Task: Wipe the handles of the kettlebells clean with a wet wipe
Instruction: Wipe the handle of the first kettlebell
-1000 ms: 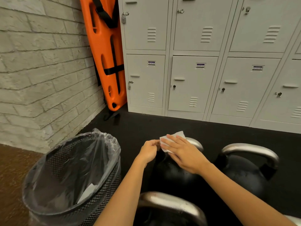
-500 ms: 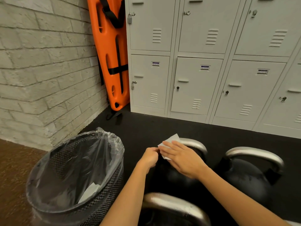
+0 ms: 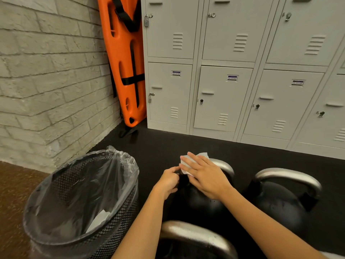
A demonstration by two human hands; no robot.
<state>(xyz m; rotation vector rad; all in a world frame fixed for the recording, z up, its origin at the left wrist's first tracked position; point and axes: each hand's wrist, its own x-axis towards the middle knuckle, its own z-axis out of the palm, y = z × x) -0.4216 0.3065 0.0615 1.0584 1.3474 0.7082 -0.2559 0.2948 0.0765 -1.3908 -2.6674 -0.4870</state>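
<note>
Three black kettlebells with silver handles stand on the dark floor. My right hand (image 3: pixel 202 174) lies flat on a white wet wipe (image 3: pixel 202 156), pressing it over the left end of the middle kettlebell's handle (image 3: pixel 223 165). My left hand (image 3: pixel 168 179) pinches the wipe's near left edge beside that handle. A second kettlebell (image 3: pixel 280 199) sits to the right, its handle (image 3: pixel 287 176) bare. The handle of a third (image 3: pixel 194 234) shows at the bottom edge, between my forearms.
A black mesh bin (image 3: pixel 56 238) with a clear liner stands at the left, a used white wipe inside. Grey lockers (image 3: pixel 224 81) line the back. An orange stretcher board (image 3: pixel 125 62) leans in the corner by a brick wall (image 3: pixel 46 81).
My right hand has slid a little farther over the wipe on the handle. The left hand keeps its pinch. The view has shifted slightly.
</note>
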